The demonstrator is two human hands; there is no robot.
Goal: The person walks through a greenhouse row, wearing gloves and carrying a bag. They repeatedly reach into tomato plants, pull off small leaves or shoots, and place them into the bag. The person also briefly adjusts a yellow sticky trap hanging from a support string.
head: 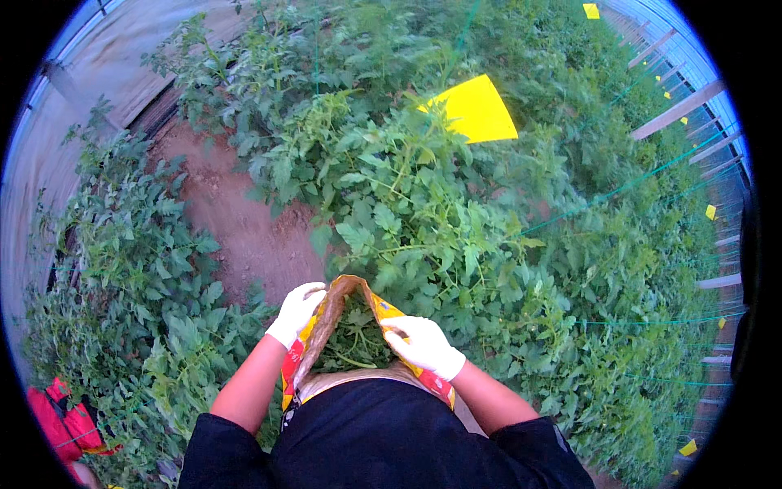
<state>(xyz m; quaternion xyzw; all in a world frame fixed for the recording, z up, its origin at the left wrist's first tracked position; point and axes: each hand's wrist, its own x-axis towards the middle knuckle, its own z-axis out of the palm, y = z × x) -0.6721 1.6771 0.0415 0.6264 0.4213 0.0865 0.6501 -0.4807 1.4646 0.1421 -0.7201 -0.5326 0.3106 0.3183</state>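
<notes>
A yellow and red sack [319, 333] with a pale inner lining stands against my body, its mouth spread to a peak at the far side. Inside lie cut green leafy shoots [354, 339], which look like tomato trimmings. My left hand [297, 315], in a white glove, grips the sack's left rim. On the opposite rim, my gloved right hand [421, 345] has its thumb and fingers closed over the edge. Leafy tomato plants [421, 226] rise just beyond the sack and to its right.
A bare soil path [244, 226] runs ahead on the left between plant rows. A yellow sticky trap [476, 113] hangs over the plants. Green strings [611, 194] cross the right side near slanted posts [678, 110]. Plastic sheeting [128, 55] lines the left. A red object [64, 422] sits lower left.
</notes>
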